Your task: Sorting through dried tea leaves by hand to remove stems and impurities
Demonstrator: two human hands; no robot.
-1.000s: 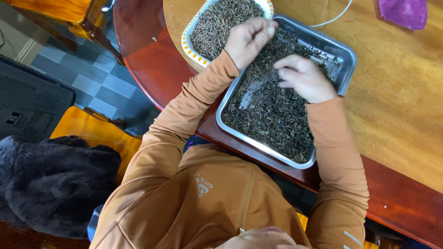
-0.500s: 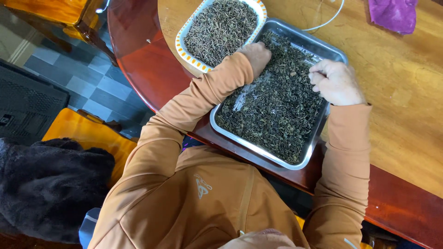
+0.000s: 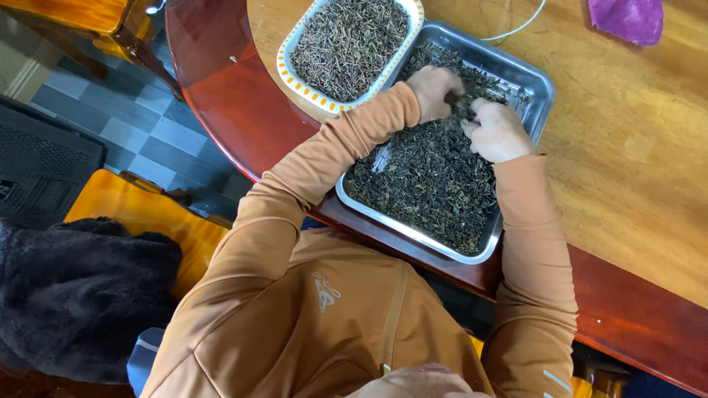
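**Inspector:** Start with the grip of each hand.

**Observer:** The left hand [image 3: 434, 90] has its fingers curled together, pinching a small dark bit of leaf at the fingertips. The right hand [image 3: 495, 131] is bunched just beside it, knuckles up; whether its grip is clamped on anything I cannot tell.

**Inspector:** Where is the material?

**Observer:** Both hands work over the far end of a steel tray [image 3: 537, 79] spread with dark dried leaves [image 3: 431, 180]. The tray sits at the near edge of the tabletop [image 3: 634, 162], close to the body, likely so both arms reach it with ease.

**Inspector:** Surroundings?

**Observer:** An orange-rimmed dish [image 3: 291, 51] of paler stalks [image 3: 350, 40] touches the tray's left side, within easy reach of the left hand, probably for sorted pieces. A purple cloth [image 3: 627, 18] lies at the far edge, well apart.
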